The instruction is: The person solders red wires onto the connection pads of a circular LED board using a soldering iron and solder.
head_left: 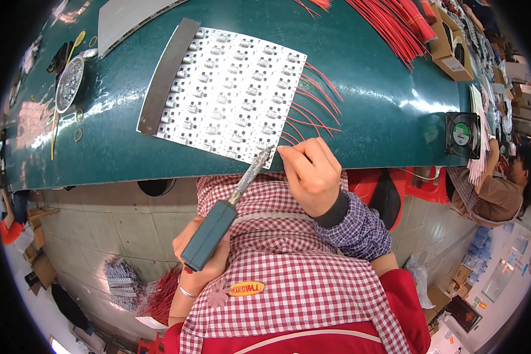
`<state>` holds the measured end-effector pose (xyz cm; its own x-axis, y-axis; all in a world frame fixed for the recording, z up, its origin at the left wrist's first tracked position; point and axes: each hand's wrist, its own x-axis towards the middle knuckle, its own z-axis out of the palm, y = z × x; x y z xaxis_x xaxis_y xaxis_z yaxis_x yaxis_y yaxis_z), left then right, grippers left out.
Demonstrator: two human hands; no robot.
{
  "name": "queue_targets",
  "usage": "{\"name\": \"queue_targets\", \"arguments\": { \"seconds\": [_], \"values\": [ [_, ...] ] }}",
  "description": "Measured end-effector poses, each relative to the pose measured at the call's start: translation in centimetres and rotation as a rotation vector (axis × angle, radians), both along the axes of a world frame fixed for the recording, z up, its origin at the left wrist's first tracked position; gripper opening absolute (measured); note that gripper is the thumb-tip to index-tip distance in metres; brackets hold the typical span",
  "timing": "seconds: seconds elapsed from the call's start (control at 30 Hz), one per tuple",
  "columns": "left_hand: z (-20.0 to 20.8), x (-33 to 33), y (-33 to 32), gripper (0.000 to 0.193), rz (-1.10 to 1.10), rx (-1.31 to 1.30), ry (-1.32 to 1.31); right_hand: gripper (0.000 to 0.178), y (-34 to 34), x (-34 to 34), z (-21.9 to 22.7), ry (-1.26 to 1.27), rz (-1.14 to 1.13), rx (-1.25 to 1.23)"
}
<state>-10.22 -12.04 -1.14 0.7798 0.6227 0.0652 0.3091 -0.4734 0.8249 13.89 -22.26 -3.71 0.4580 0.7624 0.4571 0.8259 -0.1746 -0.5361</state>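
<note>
My left hand (223, 255) is wrapped round the dark green handle of a soldering iron (209, 235). The iron's metal shaft slants up to the right, and its tip is at the near right corner of a white circuit board (215, 138) crowded with rows of small components. Close to that tip, my right hand (315, 177) has thumb and forefinger pinched together at the board's edge; what they hold is too small to make out. Several thin red wires (320, 97) stick out from the board's right edge, the nearest ones beside my right fingers.
A dark bar (170, 76) lies along the board's left side on the green table (383, 130). Farther left stands a small bowl (71, 84). Bundled red wires (389, 26), a cardboard box (452, 50) and a black fan (462, 135) are at the right, where another person (495, 189) sits.
</note>
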Motion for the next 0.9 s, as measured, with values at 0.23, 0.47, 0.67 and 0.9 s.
{"name": "queue_targets", "arguments": {
  "seconds": [0.23,0.47,0.67,0.9],
  "values": [
    [-1.8,-2.1,-0.7,0.027,0.164,-0.105,-0.018,0.020,0.1,0.5,1.0,0.017,0.000,-0.025],
    [-2.7,-1.5,-0.1,0.027,0.264,-0.210,-0.046,0.009,3.8,9.3,4.5,-0.077,0.099,-0.129],
    [-1.9,-0.2,0.9,0.028,0.246,-0.188,-0.019,0.012,14.2,21.7,-0.5,-0.365,-0.026,-0.078],
    [-2.0,-0.3,0.7,0.026,0.252,-0.244,0.004,0.021,18.8,24.6,-2.2,-0.324,-0.246,-0.464]
  ]
}}
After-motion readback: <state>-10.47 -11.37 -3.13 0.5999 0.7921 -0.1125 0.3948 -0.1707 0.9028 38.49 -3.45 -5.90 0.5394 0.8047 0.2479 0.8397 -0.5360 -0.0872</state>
